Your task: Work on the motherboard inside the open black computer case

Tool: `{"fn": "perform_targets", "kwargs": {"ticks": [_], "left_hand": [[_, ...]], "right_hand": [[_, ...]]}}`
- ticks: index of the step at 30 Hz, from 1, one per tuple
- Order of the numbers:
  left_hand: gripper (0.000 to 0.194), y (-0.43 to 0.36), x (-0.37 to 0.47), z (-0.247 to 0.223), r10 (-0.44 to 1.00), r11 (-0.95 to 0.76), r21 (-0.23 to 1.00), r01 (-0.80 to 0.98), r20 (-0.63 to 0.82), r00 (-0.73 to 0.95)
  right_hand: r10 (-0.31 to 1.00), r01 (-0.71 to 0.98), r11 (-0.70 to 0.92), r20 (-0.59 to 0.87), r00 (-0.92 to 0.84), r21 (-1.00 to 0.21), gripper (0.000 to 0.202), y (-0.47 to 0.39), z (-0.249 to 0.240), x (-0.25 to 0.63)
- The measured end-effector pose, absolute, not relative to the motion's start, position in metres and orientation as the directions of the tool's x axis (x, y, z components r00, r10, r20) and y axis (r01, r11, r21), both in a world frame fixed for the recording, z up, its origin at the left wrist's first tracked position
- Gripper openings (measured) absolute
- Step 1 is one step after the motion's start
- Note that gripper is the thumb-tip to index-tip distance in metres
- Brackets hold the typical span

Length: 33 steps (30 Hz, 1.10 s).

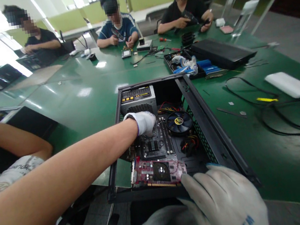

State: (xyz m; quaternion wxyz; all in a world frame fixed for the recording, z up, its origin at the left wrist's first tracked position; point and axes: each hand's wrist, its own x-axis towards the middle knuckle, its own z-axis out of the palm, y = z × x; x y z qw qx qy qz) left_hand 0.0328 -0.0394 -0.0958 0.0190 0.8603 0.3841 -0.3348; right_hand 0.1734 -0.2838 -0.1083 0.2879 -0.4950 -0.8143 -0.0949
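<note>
An open black computer case (220, 147) lies in front of me on the green table. Inside it, my left hand (144, 123), in a white glove, is closed low over the motherboard (153, 145). Its fingertips and whatever they may hold are hidden. In a grey glove, my right hand (221, 195) curls over the case's near rim. One finger reaches the right end of a red graphics card (159, 171), which sits along the near side. A black fan cooler (179, 122) is at the board's right. The power supply (138, 99) fills the far left corner.
Cable loops (273, 128) and a white block (291, 84) lie right. Beyond the case are a parts tray (169, 62) and a black panel (221, 53). A person sits close at my left by another case (27, 123); several people work across the table.
</note>
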Motion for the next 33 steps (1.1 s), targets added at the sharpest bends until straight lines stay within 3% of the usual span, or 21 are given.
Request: {"fn": "perform_targets", "kwargs": {"ticks": [33], "left_hand": [[0.052, -0.0345, 0.0291, -0.1034, 0.68, -0.678, -0.227, 0.699, -0.554, 0.479]], "right_hand": [[0.764, 0.861, 0.485, 0.554, -0.331, -0.156, 0.025, -0.2821, -0.1073, 0.1715]]}}
